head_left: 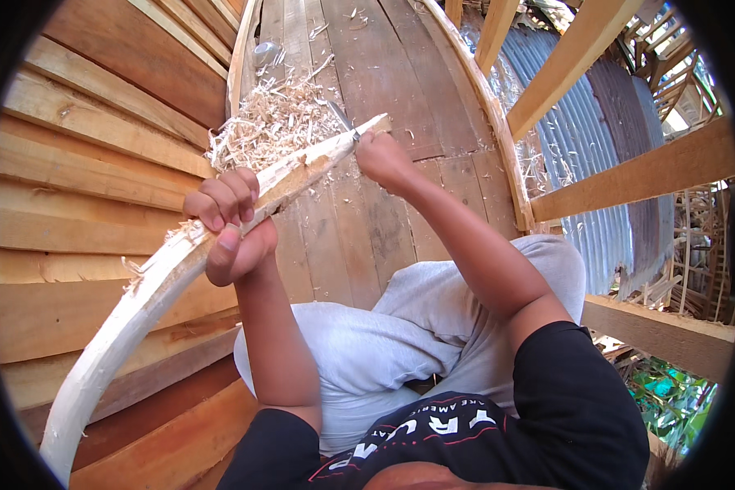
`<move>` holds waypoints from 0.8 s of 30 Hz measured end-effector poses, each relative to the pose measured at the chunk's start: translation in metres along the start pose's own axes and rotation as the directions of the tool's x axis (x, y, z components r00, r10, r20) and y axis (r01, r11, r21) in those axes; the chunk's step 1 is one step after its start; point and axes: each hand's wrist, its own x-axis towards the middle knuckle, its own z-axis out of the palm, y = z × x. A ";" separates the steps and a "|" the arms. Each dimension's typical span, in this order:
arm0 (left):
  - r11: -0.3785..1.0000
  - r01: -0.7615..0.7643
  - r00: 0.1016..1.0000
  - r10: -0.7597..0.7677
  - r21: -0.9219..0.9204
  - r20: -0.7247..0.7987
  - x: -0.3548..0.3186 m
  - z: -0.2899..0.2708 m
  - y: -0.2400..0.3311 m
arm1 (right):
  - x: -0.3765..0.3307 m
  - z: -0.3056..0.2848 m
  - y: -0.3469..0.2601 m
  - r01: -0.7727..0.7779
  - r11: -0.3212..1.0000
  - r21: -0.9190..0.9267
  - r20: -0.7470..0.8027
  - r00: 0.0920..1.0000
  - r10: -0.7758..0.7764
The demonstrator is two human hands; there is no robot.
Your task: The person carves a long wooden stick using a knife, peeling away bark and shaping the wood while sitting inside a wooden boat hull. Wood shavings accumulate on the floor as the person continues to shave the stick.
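Observation:
A long pale wooden pole [139, 298], stripped and partly shaved, runs from the lower left up to a tapered tip near the middle top. My left hand [238, 214] is wrapped round it about midway. Close to the tip, my right hand [380, 160] is closed on a knife; the knife's blade [343, 117] lies across the wood and points up and to the left. The handle is hidden in my fist. Thin curls cling to the pole beside my left hand.
A heap of wood shavings [278, 122] covers the plank floor [384, 73] beyond the pole, with a small clear cup [266, 54] behind it. Stacked boards [90, 184] form the left side. Wooden rails [637, 167] and corrugated metal sheets [567, 122] stand at right.

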 end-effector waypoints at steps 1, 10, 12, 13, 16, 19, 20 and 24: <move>1.000 0.012 1.000 -0.012 0.004 -0.007 -0.004 -0.003 0.001 | 0.001 -0.001 0.003 -0.019 0.999 0.030 0.032 0.999 0.018; 0.999 0.008 1.000 -0.008 -0.035 0.021 0.003 -0.008 0.002 | -0.003 -0.025 -0.005 -0.175 0.979 0.100 0.210 0.966 0.151; 1.000 0.012 1.000 -0.011 -0.025 0.019 0.000 -0.009 0.004 | -0.024 -0.023 -0.032 -0.215 0.976 0.047 0.185 0.962 0.203; 1.000 0.003 1.000 -0.003 -0.025 0.015 0.000 -0.009 0.005 | -0.038 -0.021 -0.052 -0.232 0.973 0.023 0.171 0.959 0.224; 0.999 0.019 1.000 -0.020 -0.043 -0.006 0.000 -0.004 -0.003 | -0.006 -0.013 0.001 -0.034 0.989 -0.141 0.013 0.999 0.036; 1.000 -0.001 1.000 0.001 0.018 -0.020 -0.004 -0.007 -0.011 | -0.003 -0.032 -0.012 -0.184 0.983 0.025 0.116 0.977 0.179; 1.000 -0.008 1.000 0.008 0.017 -0.006 -0.001 -0.005 -0.011 | -0.008 -0.033 -0.021 -0.160 0.987 -0.004 0.110 0.981 0.160; 1.000 -0.005 0.999 0.004 0.017 0.051 0.004 0.005 -0.007 | -0.012 -0.032 -0.012 -0.065 0.991 -0.119 0.029 0.997 0.069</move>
